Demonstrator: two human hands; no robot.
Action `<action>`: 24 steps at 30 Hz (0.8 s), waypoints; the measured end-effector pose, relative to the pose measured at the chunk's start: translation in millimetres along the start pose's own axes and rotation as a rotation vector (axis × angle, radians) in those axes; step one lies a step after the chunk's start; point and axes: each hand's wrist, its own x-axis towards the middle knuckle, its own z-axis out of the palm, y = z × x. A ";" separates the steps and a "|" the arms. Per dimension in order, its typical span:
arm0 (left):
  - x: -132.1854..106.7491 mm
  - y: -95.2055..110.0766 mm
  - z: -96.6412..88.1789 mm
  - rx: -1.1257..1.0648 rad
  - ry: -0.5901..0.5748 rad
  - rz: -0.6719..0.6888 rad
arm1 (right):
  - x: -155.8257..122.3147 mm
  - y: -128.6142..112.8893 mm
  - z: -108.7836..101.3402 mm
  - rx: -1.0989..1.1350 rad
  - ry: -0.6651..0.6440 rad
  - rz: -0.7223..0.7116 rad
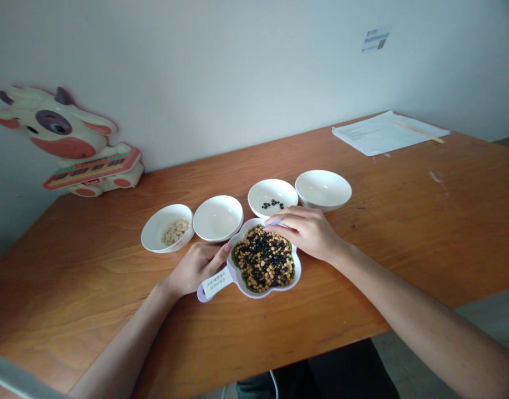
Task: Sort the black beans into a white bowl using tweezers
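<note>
A flower-shaped white dish with a lilac edge and handle (240, 281) stands near the table's front, filled with mixed black beans, yellow beans and small green ones (266, 259). My left hand (198, 267) grips it on the left side, thumb on the rim beside the labelled handle. Over the dish's far right edge, my right hand (310, 230) has its fingers pinched on a small bluish-purple piece (274, 222), mostly hidden, so its kind does not show. Just behind is a white bowl (260, 191) with several black beans (273, 204).
Left of that bowl stand an empty white bowl (218, 216) and one with pale, cashew-like pieces (175, 231). Another white bowl (323, 187) is at the right. A cow toy with keyboard (92, 166) leans by the wall; papers (370, 138) and chopsticks (420, 131) lie back right.
</note>
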 end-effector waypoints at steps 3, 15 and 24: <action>0.0 -0.4 0.2 -0.003 0.002 0.001 | -0.6 0.5 0.3 -0.004 -0.001 -0.003; -0.4 -1.2 0.8 0.000 0.002 0.002 | -1.9 2.0 2.7 0.003 0.016 -0.039; -0.5 -3.2 0.9 0.008 0.006 0.004 | -1.6 1.3 4.7 -0.008 0.020 -0.021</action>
